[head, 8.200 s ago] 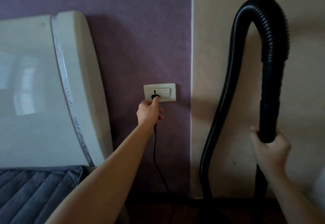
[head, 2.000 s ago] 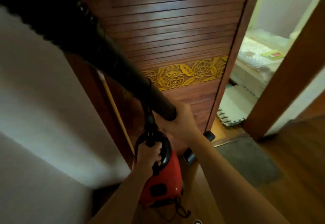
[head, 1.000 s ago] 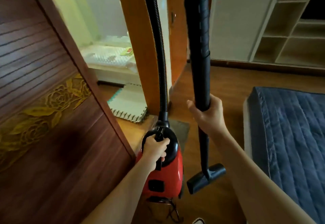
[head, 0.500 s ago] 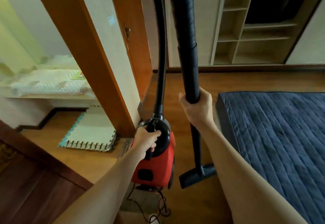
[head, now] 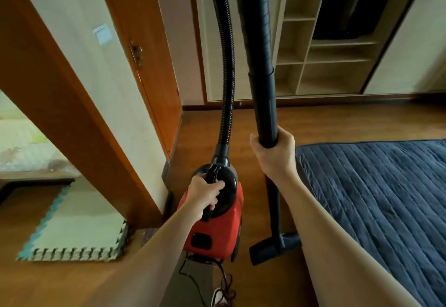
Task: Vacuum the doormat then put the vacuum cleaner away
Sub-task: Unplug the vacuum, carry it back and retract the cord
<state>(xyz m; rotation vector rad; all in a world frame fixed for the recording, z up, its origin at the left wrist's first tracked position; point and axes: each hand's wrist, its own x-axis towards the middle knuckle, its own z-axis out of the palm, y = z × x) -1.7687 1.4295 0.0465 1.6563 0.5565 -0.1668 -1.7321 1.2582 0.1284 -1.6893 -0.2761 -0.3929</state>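
Note:
A red vacuum cleaner [head: 217, 232] with a black top hangs above the wooden floor. My left hand [head: 205, 193] grips its black carry handle. A ribbed black hose [head: 226, 65] rises from the body out of the top of the view. My right hand [head: 274, 154] holds the black wand [head: 263, 77] upright. The floor nozzle [head: 272, 249] at the wand's lower end hovers near the mattress edge. The power cord [head: 217, 280] dangles under the body. A dark grey doormat [head: 190, 280] shows partly below the vacuum, mostly hidden by my left arm.
A blue quilted mattress [head: 381, 200] lies on the floor at right. An orange wooden door frame [head: 72, 113] and wall stand at left, with a foam puzzle mat [head: 79, 232] beyond it. Open shelving [head: 321, 48] lines the far wall. A white shoe [head: 218, 297] sits by the cord.
The view has swung from the carved wooden door toward the shelving and mattress. Both hands keep their hold as the vacuum is carried; 8 seconds ago my left hand was at the wall socket.

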